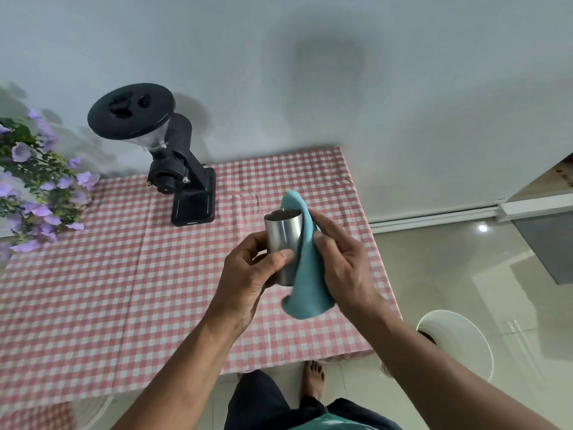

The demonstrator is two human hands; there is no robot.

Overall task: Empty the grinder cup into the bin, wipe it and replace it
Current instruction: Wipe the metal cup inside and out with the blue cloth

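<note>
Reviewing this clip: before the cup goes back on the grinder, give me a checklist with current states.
1. Left hand has a firm grip on the steel cup: ok.
2. Blue cloth against the cup's side, pressed by the right hand: ok.
3. Cup inside clean: cannot tell.
4. Grinder base plate free for the cup: ok.
5. Cloth clear of the cup: not ok.
6. Bin contents: cannot tell.
</note>
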